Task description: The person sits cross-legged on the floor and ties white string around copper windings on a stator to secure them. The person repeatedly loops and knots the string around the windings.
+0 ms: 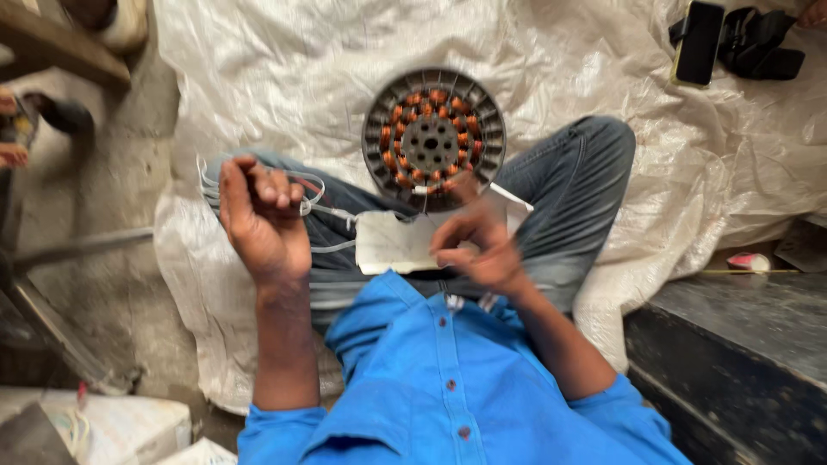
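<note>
Both your hands work below the stator point(433, 138): left hand point(261, 220) clenched on white wires point(314, 207), right hand point(478, 245) pinching paper point(392, 244).

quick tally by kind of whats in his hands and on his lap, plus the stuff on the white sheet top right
Round grey motor stator with copper coils: 1
Bundle of thin white wires, in the left hand grip: 1
White paper sheet on the lap, by the right hand: 1
Black phone: 1
Black strap: 1
Total: 5
</note>
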